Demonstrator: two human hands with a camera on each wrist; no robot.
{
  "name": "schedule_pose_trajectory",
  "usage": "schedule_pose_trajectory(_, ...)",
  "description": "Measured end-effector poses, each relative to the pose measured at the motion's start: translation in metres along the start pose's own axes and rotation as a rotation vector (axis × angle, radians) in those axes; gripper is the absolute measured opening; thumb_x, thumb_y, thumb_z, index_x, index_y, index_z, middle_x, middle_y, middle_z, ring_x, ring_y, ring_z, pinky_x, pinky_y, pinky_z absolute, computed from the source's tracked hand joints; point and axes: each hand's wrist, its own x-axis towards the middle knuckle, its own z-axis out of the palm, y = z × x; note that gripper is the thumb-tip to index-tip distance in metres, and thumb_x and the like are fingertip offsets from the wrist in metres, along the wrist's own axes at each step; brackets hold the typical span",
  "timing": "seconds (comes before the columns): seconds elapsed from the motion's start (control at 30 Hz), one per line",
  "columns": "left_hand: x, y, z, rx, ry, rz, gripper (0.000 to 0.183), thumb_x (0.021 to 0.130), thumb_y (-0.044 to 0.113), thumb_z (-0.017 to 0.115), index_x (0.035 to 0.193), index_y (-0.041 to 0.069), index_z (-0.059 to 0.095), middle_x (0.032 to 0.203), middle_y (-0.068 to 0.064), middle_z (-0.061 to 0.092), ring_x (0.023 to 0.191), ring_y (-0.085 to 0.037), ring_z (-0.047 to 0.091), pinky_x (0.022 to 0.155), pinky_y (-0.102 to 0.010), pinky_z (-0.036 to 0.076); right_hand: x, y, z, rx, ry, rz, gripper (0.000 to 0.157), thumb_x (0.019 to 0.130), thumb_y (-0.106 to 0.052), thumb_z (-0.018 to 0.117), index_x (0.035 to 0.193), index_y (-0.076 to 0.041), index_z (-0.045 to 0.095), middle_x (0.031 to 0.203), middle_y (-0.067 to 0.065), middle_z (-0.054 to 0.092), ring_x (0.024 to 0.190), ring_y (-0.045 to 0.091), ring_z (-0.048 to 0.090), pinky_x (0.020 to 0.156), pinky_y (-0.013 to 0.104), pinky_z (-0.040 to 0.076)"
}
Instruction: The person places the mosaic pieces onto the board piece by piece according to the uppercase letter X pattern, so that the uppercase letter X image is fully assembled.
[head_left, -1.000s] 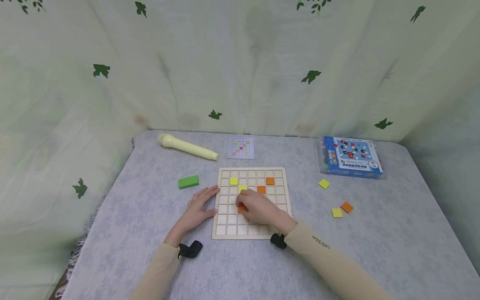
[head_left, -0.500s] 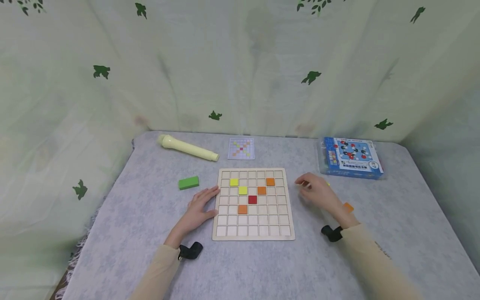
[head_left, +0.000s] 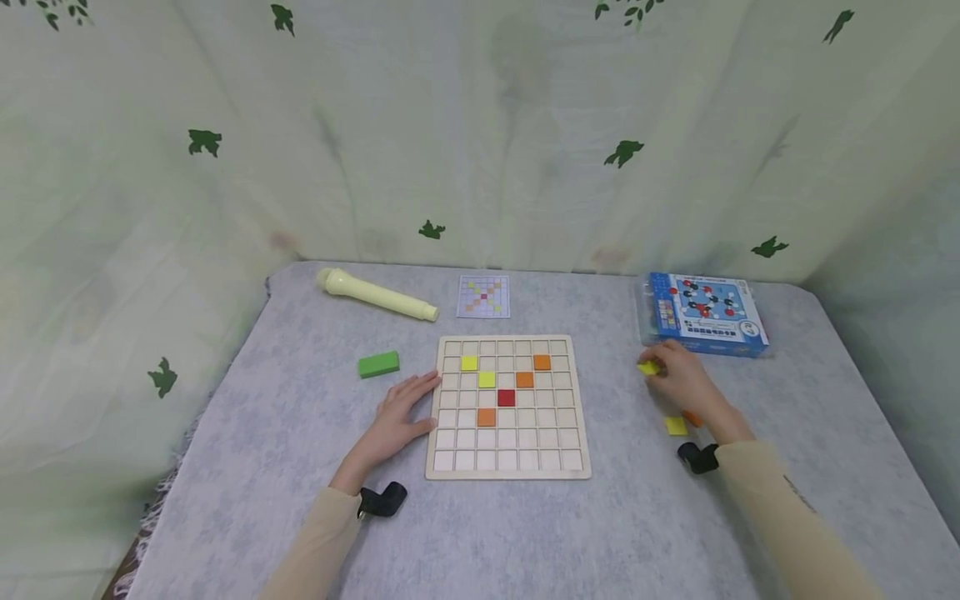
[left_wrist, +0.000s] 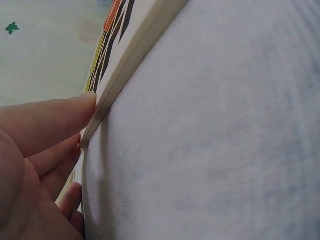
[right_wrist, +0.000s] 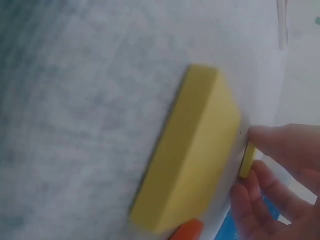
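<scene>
A wooden grid board (head_left: 508, 477) lies mid-table, with two yellow tiles, three orange ones and a red tile (head_left: 506, 398) in its squares. My left hand (head_left: 396, 423) rests at the board's left edge, fingers spread and fairly straight; the left wrist view shows the thumb (left_wrist: 65, 117) against the rim. Off to the right, my right hand (head_left: 686, 385) pinches a yellow tile (right_wrist: 247, 160) between thumb and fingertips, low over the table. Nearer the wrist lie a second yellow tile (head_left: 676, 427) and an orange tile (head_left: 693, 418), partly hidden by the hand.
Behind the right hand stands a blue boxed set (head_left: 712, 312). A small pattern card (head_left: 483, 297) lies beyond the board, and a pale yellow microphone-shaped stick (head_left: 378, 297) is at the back left. A green block (head_left: 378, 364) sits left of the board.
My right hand has left the board and moved right to the yellow tile near the box, uncovering the red tile in the grid. The left hand has stayed put.
</scene>
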Motion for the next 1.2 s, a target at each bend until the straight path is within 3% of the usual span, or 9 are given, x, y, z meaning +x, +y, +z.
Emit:
schedule_pose_trajectory(0.13,0.001,-0.001,0.0,-0.002,0.001,-0.002,0.065,0.089,0.011,0.067,0.147,0.008,0.038,0.155,-0.009,0.027,0.142,-0.034,0.009,0.103,-0.062,0.006,0.003,-0.007,0.004,0.005,0.005,-0.019,0.022,0.083,0.002,0.066,0.105,0.002,0.065,0.103,0.018,0.055,0.092,0.032,0.053,0.079,0.047,0.046)
schedule_pose_trajectory(0.3,0.001,-0.002,0.0,-0.002,0.0,-0.006,0.065,0.089,0.012,0.067,0.147,0.008,0.038,0.155,-0.008,0.027,0.142,-0.033,0.009,0.103,-0.062,0.005,0.006,-0.041,0.022,0.076,-0.016,-0.091,0.021,0.081,0.003,0.069,0.102,-0.001,0.066,0.101,0.01,0.059,0.094,0.027,0.057,0.081,0.043,0.05)
schedule_pose_trajectory(0.53,0.001,0.001,-0.001,-0.012,-0.007,-0.014,0.065,0.089,0.012,0.066,0.147,0.008,0.038,0.155,-0.008,0.027,0.143,-0.033,0.008,0.103,-0.062,0.005,0.003,-0.098,0.057,0.112,-0.135,-0.282,0.022,0.08,0.004,0.07,0.099,-0.007,0.067,0.101,0.0,0.061,0.09,0.018,0.056,0.08,0.035,0.05)
schedule_pose_trajectory(0.73,0.001,0.002,0.0,-0.008,-0.009,-0.012,0.065,0.089,0.012,0.066,0.147,0.009,0.038,0.155,-0.008,0.027,0.142,-0.033,0.009,0.103,-0.063,0.005,0.002,-0.126,0.08,0.055,-0.205,-0.362,0.024,0.081,0.007,0.064,0.098,-0.01,0.067,0.099,-0.002,0.06,0.09,0.016,0.053,0.079,0.031,0.047)
schedule_pose_trajectory(1.0,0.001,0.004,0.0,-0.007,-0.013,-0.017,0.065,0.09,0.011,0.066,0.147,0.009,0.038,0.155,-0.008,0.026,0.142,-0.033,0.008,0.102,-0.064,0.005,0.002,-0.138,0.086,-0.009,-0.209,-0.35,0.024,0.08,0.006,0.064,0.098,-0.01,0.069,0.101,-0.003,0.062,0.096,0.016,0.053,0.083,0.032,0.047)
schedule_pose_trajectory(1.2,0.0,0.004,-0.002,-0.008,-0.014,-0.018,0.064,0.09,0.011,0.066,0.148,0.008,0.037,0.155,-0.009,0.026,0.142,-0.034,0.008,0.102,-0.064,0.005,-0.003,-0.127,0.082,0.096,-0.201,-0.318,0.025,0.083,0.007,0.063,0.101,-0.01,0.067,0.102,-0.002,0.063,0.094,0.015,0.057,0.083,0.033,0.048)
